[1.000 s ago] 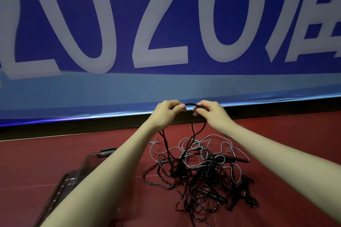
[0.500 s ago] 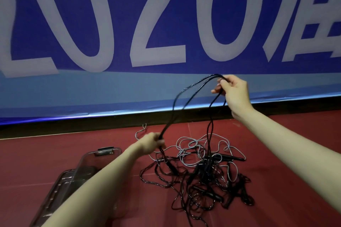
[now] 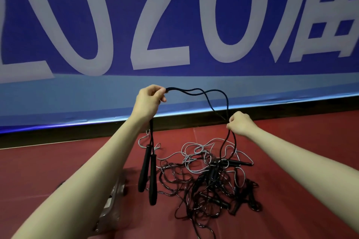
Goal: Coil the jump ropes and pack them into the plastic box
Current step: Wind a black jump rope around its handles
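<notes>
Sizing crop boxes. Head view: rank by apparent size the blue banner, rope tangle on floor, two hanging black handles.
1. blue banner
2. rope tangle
3. hanging black handles, though nearer the camera than the tangle

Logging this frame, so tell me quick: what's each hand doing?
Left hand: closed on the black jump rope, handles dangling.
Right hand: closed on the same rope.

The red floor point(image 3: 291, 209) carries a tangled heap of black and grey jump ropes point(image 3: 209, 176). A clear plastic box point(image 3: 110, 209) lies just left of the heap, near the floor's front edge.
</notes>
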Available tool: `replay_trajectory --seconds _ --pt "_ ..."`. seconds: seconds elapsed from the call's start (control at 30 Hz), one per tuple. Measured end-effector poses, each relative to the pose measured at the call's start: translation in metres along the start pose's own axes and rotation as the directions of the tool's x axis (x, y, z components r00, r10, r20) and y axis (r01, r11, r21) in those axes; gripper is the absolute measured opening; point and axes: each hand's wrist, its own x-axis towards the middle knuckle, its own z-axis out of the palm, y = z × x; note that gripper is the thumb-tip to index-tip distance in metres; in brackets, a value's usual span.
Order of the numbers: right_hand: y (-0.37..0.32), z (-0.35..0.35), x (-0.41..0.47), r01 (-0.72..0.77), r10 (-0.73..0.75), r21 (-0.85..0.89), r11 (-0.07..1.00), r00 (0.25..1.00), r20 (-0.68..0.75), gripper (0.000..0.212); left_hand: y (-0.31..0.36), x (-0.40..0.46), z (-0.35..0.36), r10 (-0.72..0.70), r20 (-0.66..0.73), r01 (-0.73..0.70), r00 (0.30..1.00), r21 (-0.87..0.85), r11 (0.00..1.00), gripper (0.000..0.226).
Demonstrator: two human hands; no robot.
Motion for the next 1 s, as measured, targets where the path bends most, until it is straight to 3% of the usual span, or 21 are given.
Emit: replay_trajectory --seconds 0.07,0.13,0.2,0.27,0.37,0.47,0.6,0.7,0.83,1.0 --pt "-0.003 0.000 -0.002 0.026 -0.029 -0.058 0.998 0.998 -0.047 0.004 0.003 -0.001 0.001 -0.069 0.004 0.069 0.998 -0.156 0.985 0.022" --pt "-0.006 0.000 -0.002 0.063 -0.066 -0.024 0.998 0.988 -0.138 0.025 0.008 -0.001 0.001 -0.152 0.054 0.160 0.987 -0.407 0.899 0.020" --pt "-0.014 0.000 -0.006 0.162 -0.134 0.120 0.979 0.968 -0.213 0.016 0.012 0.001 0.002 -0.232 0.128 0.262 0.964 -0.598 0.758 0.019" --pt "-0.024 0.003 -0.010 0.243 -0.207 0.221 0.944 0.963 -0.173 0.007 0.017 0.003 0.004 -0.309 0.184 0.343 0.933 -0.718 0.606 0.021" --pt "-0.033 0.013 -0.018 0.282 -0.298 0.255 0.925 0.954 0.024 0.019 0.023 0.004 0.006 -0.372 0.237 0.381 0.898 -0.841 0.384 0.023" --pt "-0.035 0.022 -0.024 0.302 -0.355 0.264 0.916 0.916 0.186 0.020 0.033 0.003 0.007 -0.370 0.251 0.357 0.895 -0.898 0.255 0.024" --pt "-0.041 0.029 -0.035 0.326 -0.444 0.351 0.878 0.828 0.342 0.065 0.047 -0.003 0.014 -0.327 0.301 0.359 0.896 -0.924 0.133 0.024" --pt "-0.051 0.037 -0.049 0.326 -0.490 0.395 0.859 0.748 0.447 0.078 0.055 -0.008 0.018 -0.312 0.324 0.358 0.893 -0.932 0.059 0.024" --pt "-0.065 0.050 -0.063 0.309 -0.520 0.444 0.841 0.686 0.509 0.068 0.068 -0.012 0.018 -0.296 0.310 0.331 0.904 -0.943 0.024 0.022" --pt "-0.070 0.059 -0.073 0.242 -0.520 0.517 0.821 0.690 0.503 0.025 0.079 -0.015 0.011 -0.268 0.276 0.285 0.923 -0.958 -0.004 0.020"
